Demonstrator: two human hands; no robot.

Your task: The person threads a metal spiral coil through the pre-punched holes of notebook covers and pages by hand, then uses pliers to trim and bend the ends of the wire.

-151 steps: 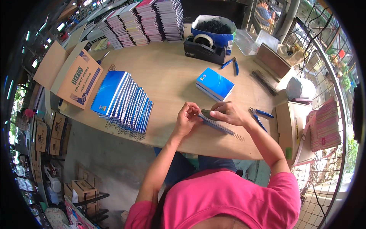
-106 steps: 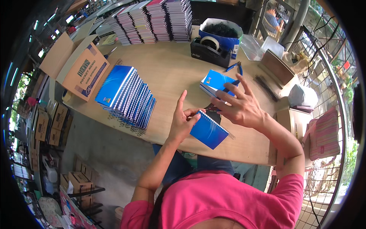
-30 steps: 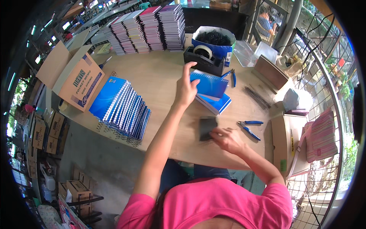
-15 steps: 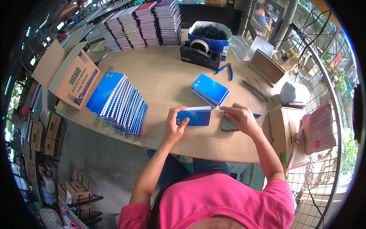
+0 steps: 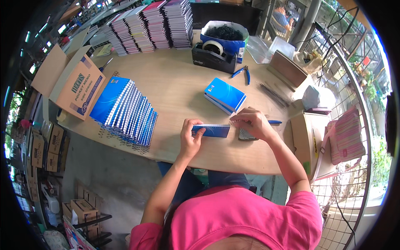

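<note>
My left hand [image 5: 191, 136] is closed on the left end of a small blue memo pad [image 5: 216, 131], its thumb on the front cover and its punched edge upward. My right hand [image 5: 252, 123] pinches a thin wire spiral coil [image 5: 233, 121] at the pad's right end; whether the wire has entered the holes is too small to tell. Under my right hand lies a grey block [image 5: 246, 135], partly hidden. A blue handle [image 5: 274, 122] sticks out beside it. Just beyond the pad rests a small pile of blue memo pads [image 5: 225, 95].
Left stands a leaning stack of blue pads [image 5: 125, 112] with coils, beside an open carton [image 5: 79, 85]. Blue-handled pliers [image 5: 241, 74], loose wire coils [image 5: 275, 95], a tape dispenser [image 5: 213, 58] and a box of black coils [image 5: 225, 35] lie farther back. A cardboard box [image 5: 309, 139] stands right.
My right hand has moved left, bringing the coil up against the pad's right end. The pad has tilted, showing less of its cover. The whole view has shifted slightly.
</note>
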